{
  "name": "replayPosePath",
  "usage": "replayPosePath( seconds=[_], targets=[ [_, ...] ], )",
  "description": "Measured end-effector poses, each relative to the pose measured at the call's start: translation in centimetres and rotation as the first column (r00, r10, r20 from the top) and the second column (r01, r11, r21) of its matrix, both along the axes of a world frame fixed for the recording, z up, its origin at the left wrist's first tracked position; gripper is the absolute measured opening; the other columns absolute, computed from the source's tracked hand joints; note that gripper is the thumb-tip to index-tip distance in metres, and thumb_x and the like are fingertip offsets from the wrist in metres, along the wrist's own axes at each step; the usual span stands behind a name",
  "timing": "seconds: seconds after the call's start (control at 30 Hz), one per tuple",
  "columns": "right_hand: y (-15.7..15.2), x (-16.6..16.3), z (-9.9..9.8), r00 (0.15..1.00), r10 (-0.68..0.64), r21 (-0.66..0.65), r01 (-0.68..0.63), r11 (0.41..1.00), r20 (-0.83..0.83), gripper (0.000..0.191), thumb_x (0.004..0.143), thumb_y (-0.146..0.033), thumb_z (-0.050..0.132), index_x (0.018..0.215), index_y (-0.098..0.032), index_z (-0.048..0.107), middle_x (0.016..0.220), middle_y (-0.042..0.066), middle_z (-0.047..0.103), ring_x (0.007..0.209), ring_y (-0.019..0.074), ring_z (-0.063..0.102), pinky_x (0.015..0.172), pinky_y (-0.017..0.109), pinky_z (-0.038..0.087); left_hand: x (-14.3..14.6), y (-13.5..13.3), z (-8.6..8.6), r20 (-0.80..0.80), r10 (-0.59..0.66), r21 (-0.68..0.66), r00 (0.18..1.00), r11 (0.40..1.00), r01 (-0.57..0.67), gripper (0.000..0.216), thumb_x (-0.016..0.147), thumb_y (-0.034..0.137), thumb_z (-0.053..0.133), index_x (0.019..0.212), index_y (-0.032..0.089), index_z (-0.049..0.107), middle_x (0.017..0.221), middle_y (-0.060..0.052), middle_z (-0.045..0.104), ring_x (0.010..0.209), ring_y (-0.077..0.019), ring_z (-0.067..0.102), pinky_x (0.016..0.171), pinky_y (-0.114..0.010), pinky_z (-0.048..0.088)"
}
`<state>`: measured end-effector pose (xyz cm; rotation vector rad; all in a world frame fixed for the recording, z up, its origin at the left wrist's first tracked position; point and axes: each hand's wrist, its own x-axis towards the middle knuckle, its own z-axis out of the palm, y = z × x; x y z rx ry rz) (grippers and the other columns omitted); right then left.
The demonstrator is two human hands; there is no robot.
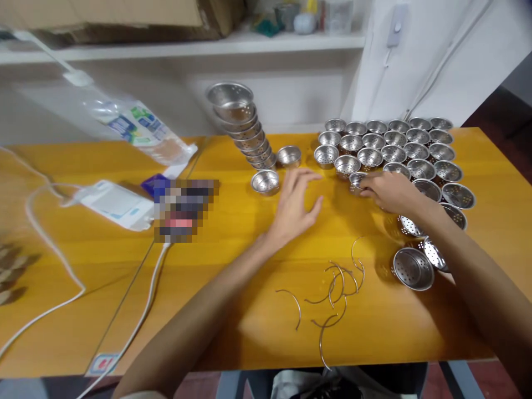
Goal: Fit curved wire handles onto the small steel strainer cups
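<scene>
Head view: at three o'clock the right hand (388, 188) pinches a small cup (356, 184); the left hand (294, 202), near the centre, is empty, fingers apart. Many metal cups (393, 154) already stand in rows toward two o'clock; a nested stack (248, 131) at eleven and loose wires (343, 281) at five seem unhandled.

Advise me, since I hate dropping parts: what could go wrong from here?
The tall stack of cups might topple if the left hand bumps it. The curved wire nearest the front edge of the table could slip off. The right forearm might knock the nearest perforated cup beside it.
</scene>
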<state>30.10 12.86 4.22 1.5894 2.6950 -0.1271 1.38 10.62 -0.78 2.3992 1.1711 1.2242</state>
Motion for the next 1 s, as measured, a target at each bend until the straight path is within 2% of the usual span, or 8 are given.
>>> replayPosePath(
  seconds=[0.07,0.17,0.37,0.47,0.6,0.73,0.93,1.0],
  targets=[
    [-1.3,-1.2,1.0,0.97,0.06,0.008,-0.06,0.998,-0.235,0.027,0.113,-0.029,0.058,0.099,-0.018,0.079,0.098,0.011,0.077,0.086,0.022,0.068,0.079,0.037,0.045,2.6,0.7,0.2,-0.011,-0.175,-0.083,0.985,0.981,0.173,0.073,0.092,0.02,0.077,0.158,0.022,0.046,0.157,-0.018,0.055,0.146,-0.0344,0.058,0.12,-0.056,0.055],
    [-2.9,-2.5,2.5,0.889,0.141,0.009,-0.152,0.988,-0.436,0.032,0.113,-0.039,0.064,0.092,-0.019,0.077,0.084,0.005,0.071,0.075,0.0173,0.061,0.076,0.035,0.043,4.8,1.3,0.7,0.068,-0.231,-0.102,0.971,0.966,0.237,0.08,0.086,0.013,0.077,0.159,0.02,0.046,0.155,-0.02,0.058,0.143,-0.0342,0.062,0.122,-0.057,0.054],
    [-3.5,-1.9,2.5,0.805,0.324,0.016,-0.365,0.931,-0.497,0.034,0.117,-0.046,0.06,0.109,-0.022,0.082,0.114,0.007,0.079,0.093,0.0196,0.071,0.083,0.035,0.047,2.3,0.9,2.7,0.254,-0.339,-0.291,0.906,0.867,0.406,0.074,0.079,0.017,0.081,0.148,0.026,0.055,0.135,-0.01,0.073,0.117,-0.0295,0.075,0.104,-0.049,0.064],
    [-3.4,-1.9,2.3,0.717,0.346,0.054,-0.396,0.916,-0.605,0.035,0.115,-0.05,0.065,0.102,-0.021,0.08,0.106,0.006,0.076,0.089,0.0178,0.069,0.082,0.033,0.049,1.3,0.8,3.4,0.245,-0.398,-0.341,0.884,0.818,0.463,0.078,0.075,0.016,0.081,0.149,0.026,0.057,0.137,-0.011,0.075,0.118,-0.0308,0.077,0.104,-0.049,0.065],
    [-3.5,-2.1,2.5,0.735,0.379,0.063,-0.419,0.906,-0.562,0.039,0.113,-0.055,0.067,0.097,-0.02,0.074,0.095,0.004,0.071,0.079,0.0157,0.063,0.073,0.032,0.047,1.5,0.8,3.4,0.113,-0.434,-0.313,0.894,0.838,0.447,0.087,0.072,0.015,0.079,0.155,0.026,0.056,0.148,-0.014,0.071,0.127,-0.0344,0.075,0.111,-0.054,0.063],
    [-3.7,-2.3,2.4,0.801,0.449,0.093,-0.451,0.888,-0.397,0.035,0.12,-0.043,0.053,0.104,-0.02,0.074,0.102,0.007,0.07,0.085,0.0185,0.063,0.079,0.035,0.05,1.2,0.9,3.6,0.083,-0.488,-0.392,0.869,0.786,0.478,0.092,0.075,0.016,0.076,0.163,0.025,0.053,0.144,-0.014,0.074,0.122,-0.035,0.077,0.107,-0.057,0.065],
    [-4.6,-3.1,2.5,0.71,0.555,0.231,-0.508,0.83,-0.433,0.045,0.119,-0.045,0.055,0.081,-0.022,0.064,0.09,0.005,0.054,0.09,0.0207,0.056,0.088,0.038,0.052,-0.2,1.4,4.5,0.315,-0.605,-0.423,0.731,0.6,0.679,0.088,0.075,0.017,0.081,0.16,0.03,0.06,0.147,-0.01,0.075,0.128,-0.0368,0.077,0.106,-0.058,0.068],
    [-4.9,-3.5,2.6,0.657,0.552,0.238,-0.509,0.827,-0.513,0.044,0.119,-0.04,0.055,0.079,-0.022,0.061,0.088,0.003,0.052,0.087,0.0192,0.053,0.084,0.036,0.049,-0.2,1.3,4.4,0.337,-0.61,-0.41,0.717,0.59,0.695,0.089,0.076,0.019,0.084,0.16,0.031,0.06,0.148,-0.01,0.075,0.128,-0.0376,0.078,0.104,-0.059,0.069]
  ],
)
